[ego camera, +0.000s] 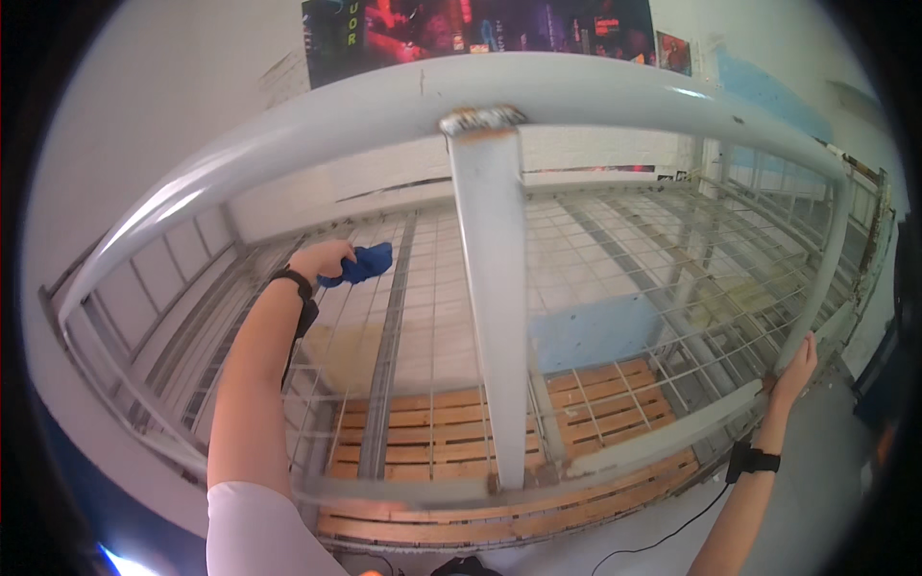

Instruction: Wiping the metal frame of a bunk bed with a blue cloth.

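Observation:
A crumpled blue cloth (pixel 369 263) is in the grasp of my left hand (pixel 323 259), which reaches past the guard rail over the wire mesh base (pixel 432 288) of a metal bunk bed. Whether the cloth touches the mesh is hard to tell. At the right end of the curved grey guard rail (pixel 591 86), my right hand (pixel 795 373) grips the tube just above the side beam (pixel 670 428). A flat upright bar (pixel 490 302) stands between my hands, with rust at its top weld. Both wrists wear black straps.
Below the mesh lie wooden slats (pixel 432 432) of a lower bunk. Barred end panels (pixel 169 266) rise at the left and right. A poster (pixel 475 29) hangs on the far wall. A thin black cable (pixel 670 536) trails from my right wrist strap.

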A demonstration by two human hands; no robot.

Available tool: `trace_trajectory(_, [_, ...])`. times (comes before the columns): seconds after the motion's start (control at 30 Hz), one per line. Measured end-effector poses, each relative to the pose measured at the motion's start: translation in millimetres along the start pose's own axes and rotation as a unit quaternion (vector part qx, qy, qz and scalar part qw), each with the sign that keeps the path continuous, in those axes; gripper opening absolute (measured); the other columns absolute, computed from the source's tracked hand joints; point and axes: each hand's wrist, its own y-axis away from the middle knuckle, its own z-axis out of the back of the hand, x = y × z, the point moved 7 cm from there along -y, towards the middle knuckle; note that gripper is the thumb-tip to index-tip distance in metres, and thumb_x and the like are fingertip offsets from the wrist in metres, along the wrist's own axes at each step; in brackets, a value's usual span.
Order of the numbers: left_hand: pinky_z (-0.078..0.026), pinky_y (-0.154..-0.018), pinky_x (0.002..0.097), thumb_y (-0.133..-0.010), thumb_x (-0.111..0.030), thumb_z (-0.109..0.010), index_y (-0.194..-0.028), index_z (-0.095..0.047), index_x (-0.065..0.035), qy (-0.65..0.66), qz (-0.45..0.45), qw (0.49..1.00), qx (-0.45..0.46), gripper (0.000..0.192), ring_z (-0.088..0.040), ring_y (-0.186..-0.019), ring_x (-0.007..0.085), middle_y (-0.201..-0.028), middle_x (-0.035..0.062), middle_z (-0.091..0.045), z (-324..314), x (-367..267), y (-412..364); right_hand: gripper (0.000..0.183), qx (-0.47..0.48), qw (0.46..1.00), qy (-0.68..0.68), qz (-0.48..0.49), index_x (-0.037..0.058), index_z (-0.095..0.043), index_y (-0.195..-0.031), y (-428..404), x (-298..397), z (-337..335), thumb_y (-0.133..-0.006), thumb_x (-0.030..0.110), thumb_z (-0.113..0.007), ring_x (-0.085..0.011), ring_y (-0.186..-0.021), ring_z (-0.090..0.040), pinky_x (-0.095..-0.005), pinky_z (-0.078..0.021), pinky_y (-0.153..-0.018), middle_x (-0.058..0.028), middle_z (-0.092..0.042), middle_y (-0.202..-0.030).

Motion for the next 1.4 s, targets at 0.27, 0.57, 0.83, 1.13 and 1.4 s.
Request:
trace_trajectory(0.27, [-0.050, -0.088, 0.0406, -0.064, 0.004, -0.062, -0.104, -0.074, -0.0070, -0.063, -0.106, 0.992, 0.015, 0.043, -0.060, -0.109, 0.0361, -0.114, 0.0171, -0.064, 25.4, -70.2, 171.3, 0.016, 0.100, 0.963, 0.049, 0.246, 0.0008, -0.051, -0.082, 9.2, -2.5, -34.2, -0.094, 0.009, -0.043, -0.0230, -0.073, -0.043, -0.0339, -0.0353, -0.069, -0.0068, -0.046, -0.075])
trace_trajectory(0.57, [-0.048, -0.089, 0.0418, -0.069, 0.004, -0.062, -0.095, -0.072, -0.0010, -0.050, -0.073, 0.995, 0.052, 0.029, -0.058, -0.106, 0.0362, -0.121, 0.0154, -0.057, 48.8, -170.6, 349.8, 0.016, 0.154, 0.938, 0.047, 0.306, 0.0002, -0.047, -0.077, 17.2, 8.6, -34.5, -0.090, 0.009, -0.042, -0.0307, -0.080, -0.047, -0.0394, -0.0382, -0.075, -0.0118, -0.049, -0.078])
trace_trajectory(0.83, [-0.050, -0.086, 0.0406, -0.065, 0.007, -0.059, -0.101, -0.071, 0.0015, -0.004, -0.024, 0.994, 0.103, 0.038, -0.060, -0.104, 0.0343, -0.122, 0.0143, -0.058, 67.6, -170.0, 379.4, 0.014, 0.153, 0.929, 0.075, 0.328, 0.0005, -0.046, -0.079, 18.8, 3.9, -38.6, -0.090, 0.009, -0.041, -0.0304, -0.082, -0.046, -0.0376, -0.0384, -0.075, -0.0122, -0.047, -0.080])
trace_trajectory(1.13, [-0.049, -0.089, 0.0405, -0.063, 0.007, -0.057, -0.101, -0.070, 0.0002, -0.028, -0.070, 0.997, 0.010, 0.041, -0.059, -0.107, 0.0372, -0.117, 0.0171, -0.061, 114.5, -96.4, 241.2, 0.012, 0.143, 0.961, 0.025, 0.235, 0.0006, -0.041, -0.084, 3.8, -34.3, -23.1, -0.093, 0.009, -0.038, -0.0259, -0.080, -0.039, -0.0335, -0.0344, -0.074, -0.0087, -0.040, -0.086])
trace_trajectory(1.4, [-0.051, -0.088, 0.0431, -0.071, 0.007, -0.061, -0.101, -0.073, -0.0120, -0.084, -0.084, 0.953, -0.279, 0.038, -0.061, -0.108, 0.0326, -0.114, 0.0081, -0.065, 137.8, -6.8, 65.9, 0.039, 0.072, 0.968, -0.024, 0.239, -0.0068, -0.056, -0.113, -11.9, -87.2, 3.9, -0.105, 0.027, -0.038, -0.0317, -0.125, -0.048, -0.0401, -0.0321, -0.108, -0.0163, -0.055, -0.128])
